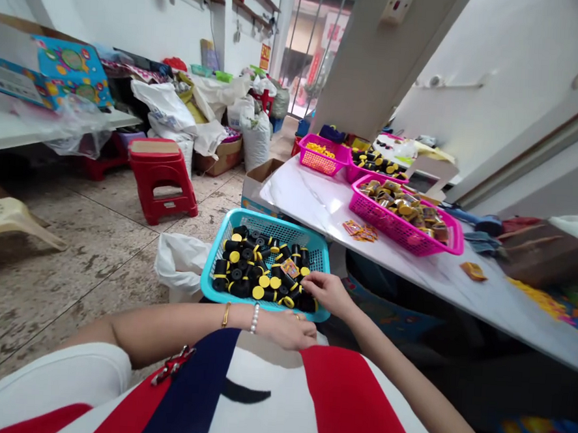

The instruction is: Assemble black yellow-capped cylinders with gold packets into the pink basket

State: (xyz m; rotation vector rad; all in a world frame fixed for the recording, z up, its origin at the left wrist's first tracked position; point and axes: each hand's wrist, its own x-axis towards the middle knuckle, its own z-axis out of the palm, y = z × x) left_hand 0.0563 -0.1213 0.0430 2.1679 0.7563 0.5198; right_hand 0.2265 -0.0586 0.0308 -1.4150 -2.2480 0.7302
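A turquoise plastic basket (209, 254) sits in front of my body, holding many small black cylinders with yellow caps (237, 274). One printed orange sticker or packet (290, 267) lies on top of them. Over the basket's right near corner is my right hand (332, 293), thumb and fingers pinched together beside the black pieces; whatever is between them is too small to make out. My left hand (289, 329) rests by the near rim, close to my lap, its fingers curled. What it holds, if anything, is hidden. A bit of white material (321, 339) shows beside its fingertips.
To the right, a white marble-patterned table (306, 195) carries pink baskets (405, 240) of similar parts and loose orange packets (360, 231). A white sack (181, 262) stands left of the turquoise basket. Farther left are a red stool (162, 179) and full bags (255, 139).
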